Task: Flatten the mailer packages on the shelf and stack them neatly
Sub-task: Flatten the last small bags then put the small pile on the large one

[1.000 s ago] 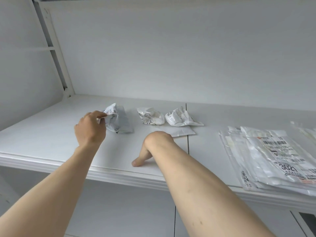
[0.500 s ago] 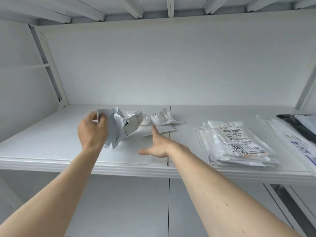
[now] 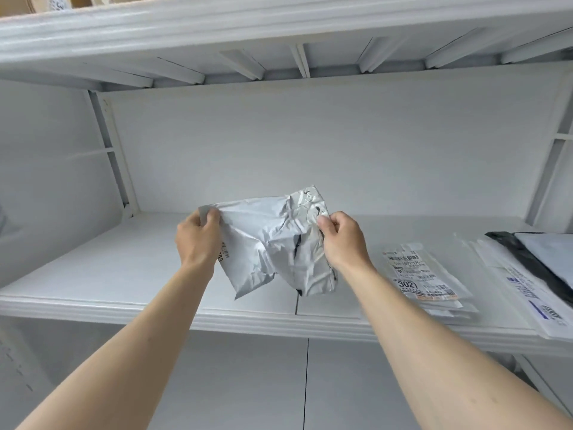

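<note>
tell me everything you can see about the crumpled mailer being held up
The crumpled mailer is a silvery grey plastic bag, creased all over, with its right part still bunched and folded. Some black print shows near its left edge. It hangs in the air in front of the shelf, touching nothing but the hands: the left hand pinches its upper left corner and the right hand pinches its upper right edge.
</note>
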A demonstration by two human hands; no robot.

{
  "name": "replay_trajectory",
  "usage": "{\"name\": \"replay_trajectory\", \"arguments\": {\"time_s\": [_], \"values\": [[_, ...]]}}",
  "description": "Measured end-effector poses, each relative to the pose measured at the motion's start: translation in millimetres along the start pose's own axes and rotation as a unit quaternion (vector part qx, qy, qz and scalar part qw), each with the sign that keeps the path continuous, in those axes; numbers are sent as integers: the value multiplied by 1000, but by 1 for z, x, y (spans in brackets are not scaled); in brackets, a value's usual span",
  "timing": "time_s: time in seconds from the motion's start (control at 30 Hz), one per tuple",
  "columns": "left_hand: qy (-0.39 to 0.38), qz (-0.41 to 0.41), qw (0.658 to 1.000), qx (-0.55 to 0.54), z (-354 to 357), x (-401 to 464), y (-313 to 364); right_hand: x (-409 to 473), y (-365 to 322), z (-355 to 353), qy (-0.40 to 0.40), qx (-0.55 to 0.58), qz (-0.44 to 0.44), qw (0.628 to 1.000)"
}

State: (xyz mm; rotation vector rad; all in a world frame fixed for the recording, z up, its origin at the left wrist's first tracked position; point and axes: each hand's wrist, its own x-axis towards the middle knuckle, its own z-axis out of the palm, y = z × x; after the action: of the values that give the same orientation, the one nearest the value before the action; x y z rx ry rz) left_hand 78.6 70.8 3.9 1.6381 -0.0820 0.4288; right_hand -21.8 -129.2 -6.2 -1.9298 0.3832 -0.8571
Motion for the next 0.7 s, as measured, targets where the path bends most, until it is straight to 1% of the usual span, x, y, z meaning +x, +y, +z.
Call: {"name": "replay_trajectory", "arguments": {"time_s": [0.07,0.1,0.17,0.2,0.27,0.3,0.37,0.43,0.5,0.6,0.63,0.7], "values": [[-45,-41,998,11,11,-5,-3,3,8,-4,20,-34,19,999],[-83,-78,993,5,15,-10,-3,3,11,-5,38,-39,35,998],[-184,-165,969,-18,18,-17,-9,2,18,-7,72,-33,71,994],[-237,-192,953,-5,19,-19,-15,4,21,-6,79,-33,81,993],[-314,-196,929,28,19,-28,-28,4,29,-4,77,-37,99,991],[-332,-186,924,32,19,-30,-33,6,31,-1,72,-38,105,991],[-329,-173,928,32,18,-26,-42,10,37,5,59,-57,121,989],[-298,-159,940,41,12,-15,-49,14,42,9,45,-102,139,984],[-276,-151,947,73,1,-3,-57,16,48,9,32,-154,147,977],[-281,-157,937,136,-10,9,-75,18,52,16,-12,-241,143,960],[-270,-140,937,175,-10,12,-80,19,51,20,-28,-281,133,950],[-213,-42,932,290,-1,17,-84,18,48,32,-41,-361,80,928]]}}
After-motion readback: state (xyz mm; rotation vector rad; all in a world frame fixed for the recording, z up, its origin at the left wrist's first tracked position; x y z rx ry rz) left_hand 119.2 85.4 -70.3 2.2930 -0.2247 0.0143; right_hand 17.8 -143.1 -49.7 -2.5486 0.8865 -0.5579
